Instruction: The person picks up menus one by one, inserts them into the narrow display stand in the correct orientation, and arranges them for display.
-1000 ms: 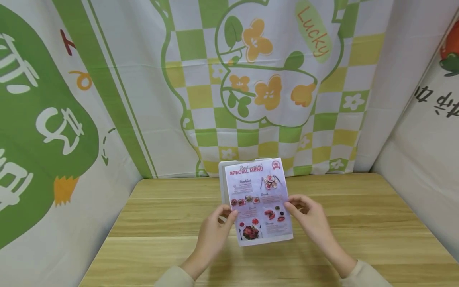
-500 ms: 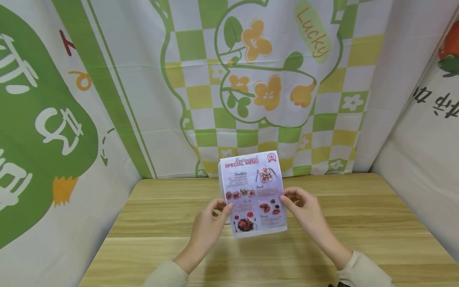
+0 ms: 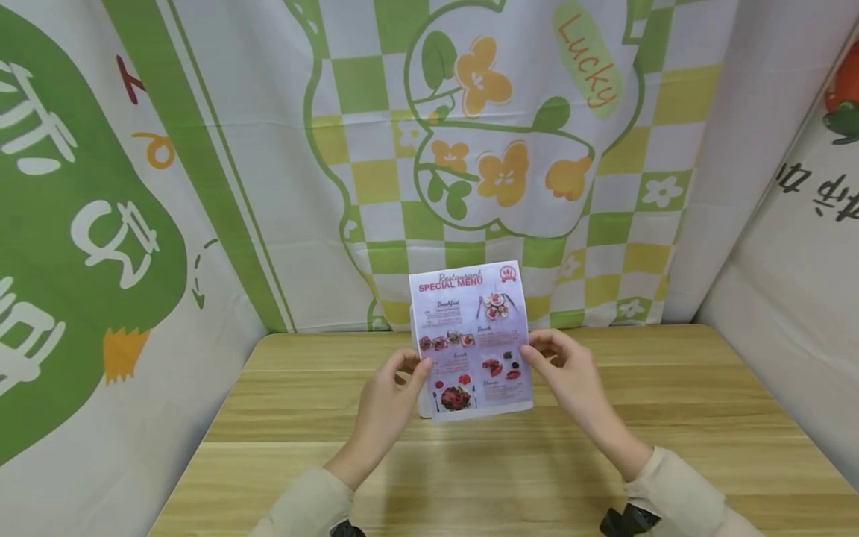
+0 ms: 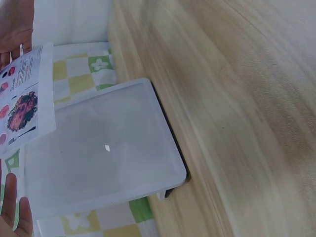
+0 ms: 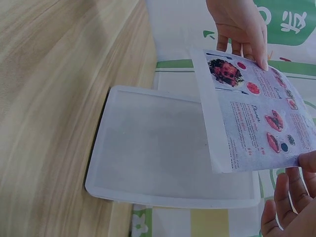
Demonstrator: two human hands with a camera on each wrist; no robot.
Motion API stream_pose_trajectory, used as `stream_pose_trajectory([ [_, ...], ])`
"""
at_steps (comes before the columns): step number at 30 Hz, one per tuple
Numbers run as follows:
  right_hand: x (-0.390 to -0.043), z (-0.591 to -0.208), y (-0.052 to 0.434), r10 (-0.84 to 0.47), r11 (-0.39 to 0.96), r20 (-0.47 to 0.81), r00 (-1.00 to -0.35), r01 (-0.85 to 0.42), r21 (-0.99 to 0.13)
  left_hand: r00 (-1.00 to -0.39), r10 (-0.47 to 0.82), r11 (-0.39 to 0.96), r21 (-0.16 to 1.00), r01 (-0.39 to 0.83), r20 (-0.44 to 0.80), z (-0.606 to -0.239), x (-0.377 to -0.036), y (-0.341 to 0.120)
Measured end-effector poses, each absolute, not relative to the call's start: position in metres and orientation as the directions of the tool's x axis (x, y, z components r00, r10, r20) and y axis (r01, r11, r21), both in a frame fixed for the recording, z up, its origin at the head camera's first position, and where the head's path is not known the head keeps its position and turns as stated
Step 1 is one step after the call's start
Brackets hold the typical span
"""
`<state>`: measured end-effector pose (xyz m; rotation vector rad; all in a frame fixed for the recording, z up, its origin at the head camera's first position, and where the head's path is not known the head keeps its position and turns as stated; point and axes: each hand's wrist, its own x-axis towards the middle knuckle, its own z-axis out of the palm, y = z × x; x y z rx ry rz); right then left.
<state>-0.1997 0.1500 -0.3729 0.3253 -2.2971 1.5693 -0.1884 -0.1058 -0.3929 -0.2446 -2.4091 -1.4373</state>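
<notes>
A printed restaurant menu sheet (image 3: 473,343) is held up in front of me, tilted slightly, with its printed face toward me. My left hand (image 3: 384,410) pinches its left edge between thumb and fingers. On the opposite edge, my right hand (image 3: 570,380) pinches it the same way. Behind the sheet stands a white rectangular board with a raised rim (image 4: 103,148), mostly hidden in the head view. From the right wrist, the menu (image 5: 256,113) overlaps the upper part of this board (image 5: 153,143), its lower edge apart from the board's bottom rim.
The board stands near the back of a wood-grain table (image 3: 302,418). A green and yellow checked curtain (image 3: 362,186) hangs right behind the table's far edge. Printed cloths close off the left (image 3: 221,186) and right (image 3: 785,298) sides.
Both hands have raised the menu, shifting it slightly left, so it covers the board's top edge, which showed above it earlier. Their pinch on its sides stays the same.
</notes>
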Motion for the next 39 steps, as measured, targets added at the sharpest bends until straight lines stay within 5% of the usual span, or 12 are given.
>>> stream_pose_trajectory([
  [23,-0.224,-0.355,0.138,0.055,0.250,0.398,-0.916,-0.374,-0.893,-0.900,-0.054,0.479,0.802,0.357,0.433,-0.373,-0.217,-0.108],
  [39,-0.240,-0.349,0.135,0.067,0.340,0.412,-0.909,-0.367,-0.866,-0.902,-0.091,0.489,0.808,0.329,0.422,-0.364,-0.238,-0.107],
])
